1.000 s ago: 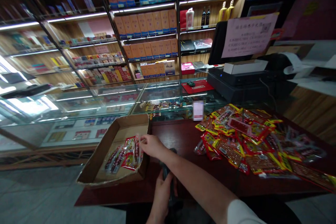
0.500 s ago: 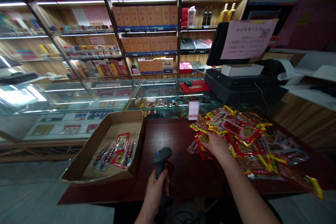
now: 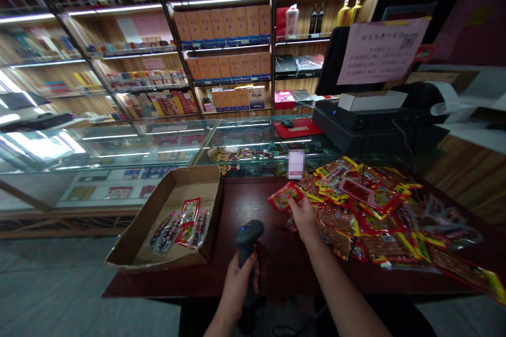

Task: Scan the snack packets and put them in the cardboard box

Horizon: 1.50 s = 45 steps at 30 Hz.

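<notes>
My left hand [image 3: 239, 279] is wrapped round the handle of a dark barcode scanner [image 3: 248, 237], held upright over the front of the dark red table. Between the fingers and thumb of my right hand [image 3: 302, 213] is a red snack packet [image 3: 285, 196], raised just left of the heap. That heap of red and yellow snack packets [image 3: 356, 200] covers the right side of the table. On the left stands an open cardboard box [image 3: 136, 253] with several small packets [image 3: 182, 224] lying in it.
Behind the table [image 3: 233, 205] is a glass display counter [image 3: 169, 142] bearing a mouse [image 3: 287, 123] on a red mat [image 3: 304, 129]. A monitor with a paper notice [image 3: 381, 52] stands at the back right above a black cash drawer [image 3: 356, 131]. Shelves of boxed goods [image 3: 225, 26] line the wall.
My right hand has moved left off the heap, lifting the red packet clear of the others. My left hand keeps the scanner in about the same place. The view has shifted slightly.
</notes>
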### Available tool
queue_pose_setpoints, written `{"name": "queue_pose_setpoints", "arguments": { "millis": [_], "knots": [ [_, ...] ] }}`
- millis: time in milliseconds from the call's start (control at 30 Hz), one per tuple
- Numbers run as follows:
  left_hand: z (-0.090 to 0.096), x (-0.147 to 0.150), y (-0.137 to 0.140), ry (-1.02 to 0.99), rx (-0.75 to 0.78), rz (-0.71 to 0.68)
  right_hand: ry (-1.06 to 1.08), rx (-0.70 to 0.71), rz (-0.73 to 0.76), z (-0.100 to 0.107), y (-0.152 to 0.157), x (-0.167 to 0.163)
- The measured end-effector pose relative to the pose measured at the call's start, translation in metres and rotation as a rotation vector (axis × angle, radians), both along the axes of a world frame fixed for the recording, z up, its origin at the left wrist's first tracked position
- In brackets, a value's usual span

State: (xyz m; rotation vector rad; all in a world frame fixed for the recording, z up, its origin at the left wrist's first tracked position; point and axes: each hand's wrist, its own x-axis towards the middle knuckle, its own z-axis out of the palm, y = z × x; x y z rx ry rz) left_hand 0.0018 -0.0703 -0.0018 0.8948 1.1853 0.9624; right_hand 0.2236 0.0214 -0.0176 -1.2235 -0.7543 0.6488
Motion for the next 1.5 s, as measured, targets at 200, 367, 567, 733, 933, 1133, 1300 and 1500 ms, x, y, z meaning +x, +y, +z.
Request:
{"name": "queue_pose_setpoints", "arguments": {
  "millis": [200,367,567,733,933,1133,1300,1500],
  "knots": [
    [0.001,0.0,-0.004,-0.01,0.002,-0.003,0.313,-0.13,0.061,-0.032,-0.007,-0.023],
    [0.0,0.0,-0.008,0.05,0.042,-0.068,0.266,-0.157,0.103,-0.031,-0.01,-0.02],
    [0.016,-0.005,-0.011,0.277,0.179,-0.208,0.118,-0.171,0.162,-0.031,-0.011,-0.014],
    [0.034,-0.009,-0.008,0.35,0.27,-0.219,0.091,-0.14,0.208,-0.027,-0.012,-0.015],
    [0.032,-0.005,-0.011,0.359,0.23,-0.228,0.132,-0.124,0.207,-0.025,-0.012,-0.016],
    [0.029,-0.006,-0.013,0.369,0.215,-0.262,0.108,-0.119,0.181,-0.027,-0.011,-0.016],
    [0.024,-0.007,-0.012,0.369,0.225,-0.28,0.116,-0.127,0.197,-0.029,-0.01,-0.016],
    [0.031,-0.007,-0.01,0.306,0.235,-0.226,0.126,-0.138,0.194,-0.032,-0.009,-0.015]
  ]
}}
